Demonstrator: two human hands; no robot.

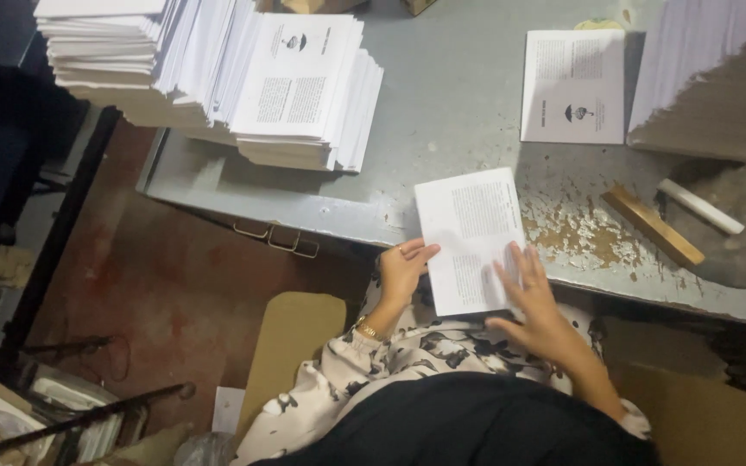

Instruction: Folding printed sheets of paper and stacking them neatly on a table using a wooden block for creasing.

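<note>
I see the sheet (475, 237) at the tabletop (442, 103) edge, long axis running away from me. My left hand (403, 269) pinches its near-left edge; my right hand (535, 302) lies open and flat on its near-right corner, equally near.

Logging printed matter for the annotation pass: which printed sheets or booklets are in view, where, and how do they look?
Folded sheet: table's near edge, white with grey text blocks, under left hand and right hand.
Booklet: flat, far right, white, small dark emblem.
Booklet stack: far left, white, same emblem on top.
</note>
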